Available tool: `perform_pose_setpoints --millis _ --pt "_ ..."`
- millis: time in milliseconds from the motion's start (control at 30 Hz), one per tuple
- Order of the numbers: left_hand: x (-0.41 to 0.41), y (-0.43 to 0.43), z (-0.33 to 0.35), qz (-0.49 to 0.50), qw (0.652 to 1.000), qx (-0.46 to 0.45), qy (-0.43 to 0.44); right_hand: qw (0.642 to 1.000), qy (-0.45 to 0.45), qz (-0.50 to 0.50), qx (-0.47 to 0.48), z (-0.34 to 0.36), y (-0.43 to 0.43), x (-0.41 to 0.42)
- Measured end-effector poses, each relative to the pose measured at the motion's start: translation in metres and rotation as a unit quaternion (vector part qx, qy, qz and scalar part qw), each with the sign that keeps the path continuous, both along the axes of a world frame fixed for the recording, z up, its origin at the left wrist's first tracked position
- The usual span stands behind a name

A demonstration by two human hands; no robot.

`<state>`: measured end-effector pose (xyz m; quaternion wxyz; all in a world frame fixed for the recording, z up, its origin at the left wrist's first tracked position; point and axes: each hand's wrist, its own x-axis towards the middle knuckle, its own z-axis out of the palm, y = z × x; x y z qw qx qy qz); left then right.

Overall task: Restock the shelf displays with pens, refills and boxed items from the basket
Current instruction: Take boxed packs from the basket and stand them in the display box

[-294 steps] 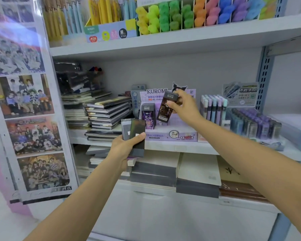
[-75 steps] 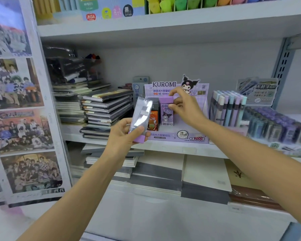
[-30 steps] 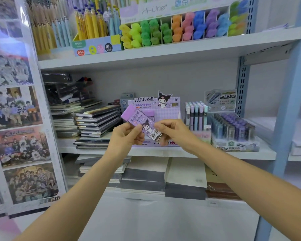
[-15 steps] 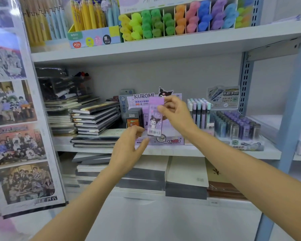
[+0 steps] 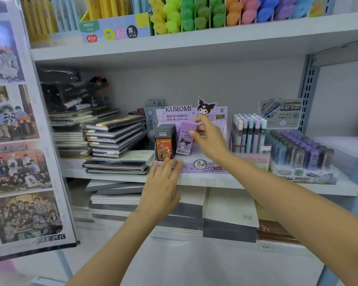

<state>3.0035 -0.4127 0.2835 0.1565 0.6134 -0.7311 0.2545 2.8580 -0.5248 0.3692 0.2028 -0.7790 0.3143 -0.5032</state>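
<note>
A purple Kuromi display box (image 5: 209, 165) stands on the middle shelf (image 5: 256, 182). In it a purple Kuromi refill box (image 5: 184, 141) stands upright beside a dark orange-fronted refill box (image 5: 164, 144). My right hand (image 5: 210, 139) pinches the top of the purple box between thumb and fingers. My left hand (image 5: 163, 186) is flat with straight fingers, and its fingertips touch the front left edge of the display box. No basket is in view.
Stacked notebooks (image 5: 114, 139) lie left of the display. Pastel pens (image 5: 248, 133) and a tray of lead tubes (image 5: 300, 153) stand to its right. Highlighters (image 5: 215, 13) fill the upper shelf. Notebook piles (image 5: 229, 209) sit below. A poster panel (image 5: 19, 141) borders the left.
My right hand has lowered the purple box into the display beside the dark box. My left hand let go earlier and now touches the display's front. The view moved closer.
</note>
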Motion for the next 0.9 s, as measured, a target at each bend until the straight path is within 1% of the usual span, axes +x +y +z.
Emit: perform_pose_setpoints --millis 200,267,400,500,567,667,733,833,900 --pt "0.0 -0.001 0.0 -0.019 1.0 -0.011 0.018 0.997 0.079 0.008 0.011 0.013 -0.014 -0.001" --pt "0.0 -0.001 -0.001 -0.022 0.999 -0.01 0.025 0.997 0.08 -0.004 -0.016 0.008 -0.014 0.005" --pt "0.0 0.0 -0.002 -0.023 0.999 -0.009 0.025 0.992 0.072 -0.023 -0.101 -0.002 -0.01 0.013" --pt "0.0 -0.001 -0.004 -0.019 0.999 -0.007 0.028 0.983 0.098 -0.07 -0.137 -0.007 -0.013 0.013" --pt "0.0 -0.002 -0.005 -0.019 0.999 -0.003 0.041 0.977 0.121 -0.104 -0.144 -0.008 -0.012 0.011" --pt "-0.003 0.001 -0.006 -0.03 0.997 -0.006 0.071 0.976 0.145 -0.114 -0.12 -0.003 -0.006 0.005" --pt "-0.008 0.007 -0.01 -0.045 0.994 -0.029 0.094 0.98 0.124 -0.092 -0.125 -0.005 0.007 -0.001" --pt "-0.019 0.016 -0.039 -0.065 0.985 -0.082 0.136 0.983 0.068 -0.006 -0.168 -0.035 0.04 -0.014" --pt "-0.031 0.021 -0.074 -0.074 0.974 -0.095 0.191 0.983 0.086 0.048 -0.154 -0.076 0.064 -0.025"
